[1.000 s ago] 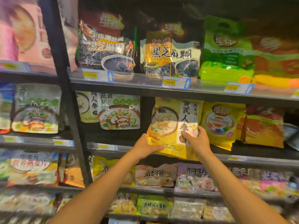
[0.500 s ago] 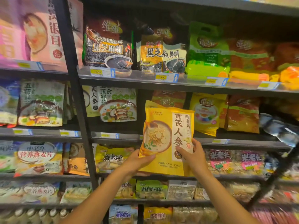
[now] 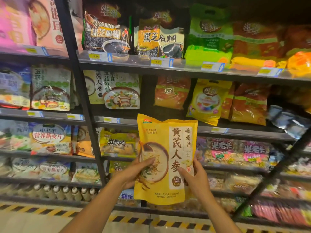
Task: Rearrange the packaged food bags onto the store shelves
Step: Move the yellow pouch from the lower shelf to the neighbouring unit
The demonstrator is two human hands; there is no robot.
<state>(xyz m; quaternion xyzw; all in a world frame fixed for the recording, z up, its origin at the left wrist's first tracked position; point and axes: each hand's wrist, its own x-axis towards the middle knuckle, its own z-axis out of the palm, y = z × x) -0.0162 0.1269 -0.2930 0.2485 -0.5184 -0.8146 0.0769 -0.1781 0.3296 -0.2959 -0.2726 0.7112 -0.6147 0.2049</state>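
Note:
A yellow oatmeal bag [image 3: 166, 148] with a bowl picture and large black characters is held upright in front of the shelves, clear of them. My left hand [image 3: 134, 172] grips its lower left edge, thumb across the bowl picture. My right hand [image 3: 193, 177] grips its lower right edge, thumb on the front. Behind the bag's top runs the second shelf [image 3: 235, 133], where an orange bag [image 3: 171, 93] stands at the back with a gap in front of it.
Black metal shelving holds several rows of packaged food. A black upright post [image 3: 80, 91] divides two bays. A yellow soy-milk bag [image 3: 208, 101] and red bags [image 3: 249, 105] stand right of the gap. A hazard-striped floor edge [image 3: 50, 211] runs below.
Both hands have drawn the yellow bag out of the second shelf and lowered it toward me. The orange bag behind it is now uncovered.

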